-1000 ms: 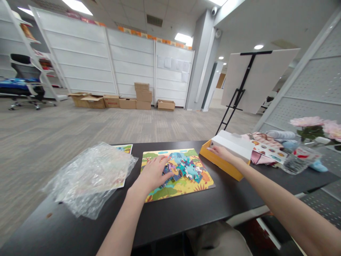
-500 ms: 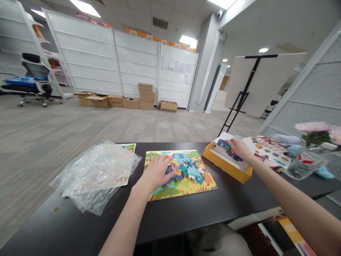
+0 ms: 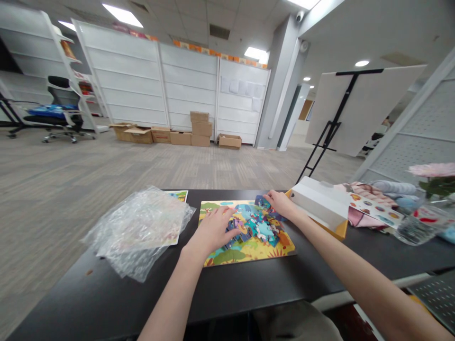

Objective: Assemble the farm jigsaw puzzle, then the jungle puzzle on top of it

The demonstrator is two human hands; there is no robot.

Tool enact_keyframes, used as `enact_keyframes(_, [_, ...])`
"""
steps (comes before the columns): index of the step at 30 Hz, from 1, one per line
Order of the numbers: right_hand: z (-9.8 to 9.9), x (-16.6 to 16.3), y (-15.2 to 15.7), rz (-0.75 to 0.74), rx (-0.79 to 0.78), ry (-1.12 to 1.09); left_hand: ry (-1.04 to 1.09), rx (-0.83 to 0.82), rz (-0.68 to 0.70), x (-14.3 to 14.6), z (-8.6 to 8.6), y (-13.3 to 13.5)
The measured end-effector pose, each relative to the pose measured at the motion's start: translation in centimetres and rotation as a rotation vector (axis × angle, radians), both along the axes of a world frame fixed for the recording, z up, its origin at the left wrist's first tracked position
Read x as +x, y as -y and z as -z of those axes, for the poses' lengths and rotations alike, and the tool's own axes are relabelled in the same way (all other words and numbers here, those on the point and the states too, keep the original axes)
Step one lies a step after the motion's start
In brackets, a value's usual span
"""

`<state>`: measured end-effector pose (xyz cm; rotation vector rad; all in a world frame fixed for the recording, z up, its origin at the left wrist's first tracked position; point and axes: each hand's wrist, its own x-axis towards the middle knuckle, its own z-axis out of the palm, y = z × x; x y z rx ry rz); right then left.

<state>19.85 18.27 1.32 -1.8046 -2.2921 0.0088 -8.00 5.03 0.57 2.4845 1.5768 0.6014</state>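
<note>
A colourful jigsaw puzzle board [image 3: 249, 253] lies flat on the dark table [image 3: 249, 293] in front of me. My left hand [image 3: 213, 229] rests flat on its left half, fingers spread over a heap of loose pieces [image 3: 254, 227] in the middle. My right hand [image 3: 282, 204] is at the board's far right corner, fingers closed on a dark blue puzzle piece [image 3: 262, 202]. Just right of that hand stands a yellow box [image 3: 337, 228] with a white lid or insert [image 3: 320, 201] over it.
Crumpled clear plastic wrap [image 3: 138, 229] covers a printed sheet [image 3: 177, 195] at left. At right lie patterned cloth [image 3: 377, 208], a glass vase with pink flowers [image 3: 423, 213] and an easel board [image 3: 362, 109]. Cardboard boxes [image 3: 177, 135] line the far wall.
My right hand left the yellow box with a puzzle piece and moved left to the board's far right corner. My left hand stayed on the board.
</note>
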Motion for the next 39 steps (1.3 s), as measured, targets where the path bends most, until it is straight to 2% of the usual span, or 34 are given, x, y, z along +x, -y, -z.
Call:
enact_keyframes(5, [1.6,-0.3,-0.8,-0.08,-0.026,-0.009,0.011,-0.003,-0.005,-0.2,-0.7,0.4])
enact_keyframes(10, [2.5,-0.9,0.3,-0.183,0.006,-0.022,0.011,-0.007,-0.019,-0.2,-0.8,0.4])
enact_keyframes(14, [2.9,-1.8,1.4,-0.179,0.07,-0.019,0.016,0.003,-0.011,-0.2,-0.4,0.1])
enact_keyframes(16, [2.5,-1.8,1.7,-0.173,0.095,-0.021,0.008,0.0,-0.009,-0.2,-0.3,0.0])
enact_keyframes(19, [0.6,0.0,1.3,-0.147,0.16,-0.059,-0.006,-0.022,-0.022,-0.4,-0.2,-0.2])
enact_keyframes(21, [-1.0,2.4,0.4,-0.037,0.223,-0.131,-0.013,-0.03,-0.031,-0.5,-0.2,-0.2])
enact_keyframes(23, [-2.3,5.3,-0.7,0.149,0.155,-0.207,-0.012,-0.026,-0.034,-0.5,-0.2,-0.3])
enact_keyframes(24, [-2.7,6.8,-1.3,0.186,0.104,-0.21,-0.008,-0.023,-0.035,-0.5,-0.2,-0.3])
enact_keyframes(27, [-2.6,10.1,-2.2,0.194,-0.12,-0.196,-0.001,-0.017,-0.036,-0.4,-0.2,-0.3])
enact_keyframes(31, [-0.6,11.4,-2.7,0.139,-0.409,-0.155,-0.022,-0.029,-0.039,-0.4,0.0,-0.4])
enact_keyframes(34, [0.5,11.3,-3.2,0.125,-0.472,-0.126,-0.032,-0.036,-0.034,-0.5,0.1,-0.5])
enact_keyframes(39, [1.1,11.6,-4.0,0.101,-0.45,-0.096,-0.019,-0.033,-0.038,-0.5,0.1,-0.6])
